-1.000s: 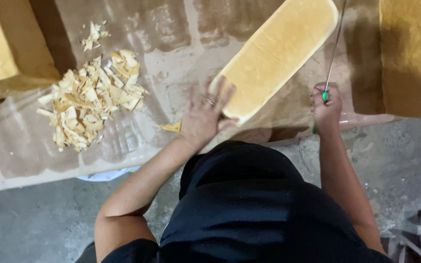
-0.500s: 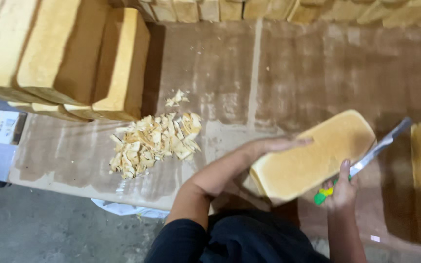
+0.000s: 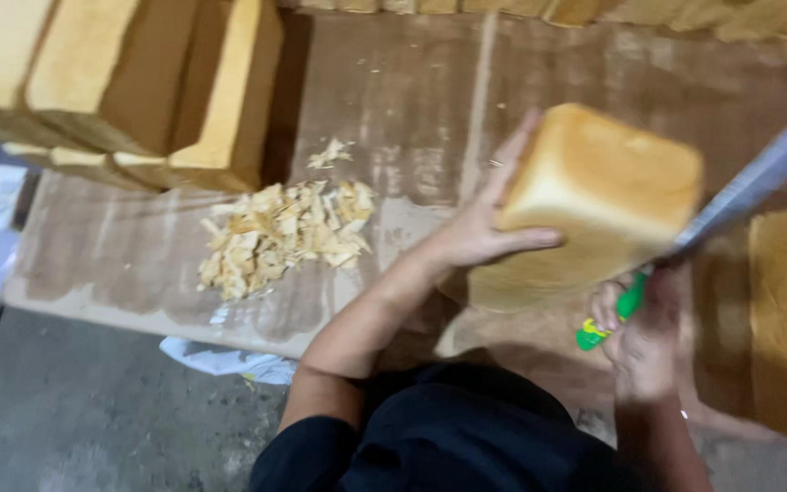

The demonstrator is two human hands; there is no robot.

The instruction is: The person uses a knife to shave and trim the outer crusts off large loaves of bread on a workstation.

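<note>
The left hand is spreading wide, gripping the near end of the loaf, which is sitting on the table. At four o'clock, the right hand is clenching a green-handled knife, blade lying against the loaf. Crust scraps are lying at nine o'clock; stacked loaves at ten.

The left hand grips the near end of a tan loaf-shaped block, thumb across its face. The right hand holds a green-handled knife, its blade against the block's right side. A pile of shavings lies to the left on the brown table.
</note>
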